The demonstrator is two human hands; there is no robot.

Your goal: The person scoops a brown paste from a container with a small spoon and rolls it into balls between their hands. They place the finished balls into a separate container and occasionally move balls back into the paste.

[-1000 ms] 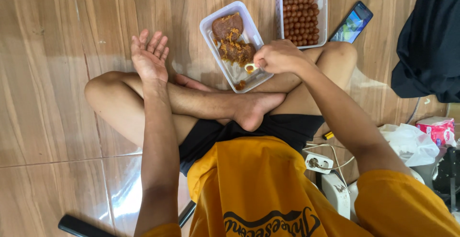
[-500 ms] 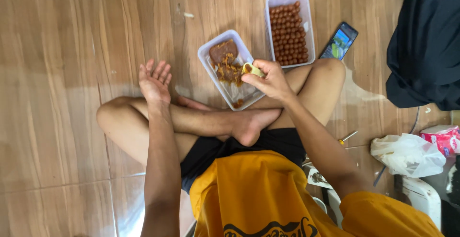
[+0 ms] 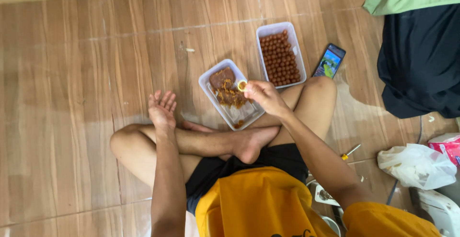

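- Since the earlier frame, the right hand (image 3: 263, 95) has been lifted slightly off the near tub (image 3: 211, 81), and the small yellowish ring (image 3: 242, 85) is now held above that tub's brown filling.
- Two white rectangular tubs are counted on the floor (image 3: 72, 98): the near tub, with a brown block and shredded orange-brown bits, and the far tub (image 3: 280, 28), filled with many small brown balls.
- One phone (image 3: 329, 61) is seen beside the far tub.
- The ring is pinched in the right grip, at the fingertips.
- The left hand (image 3: 162, 110) is held spread, palm up, empty, over the knee.
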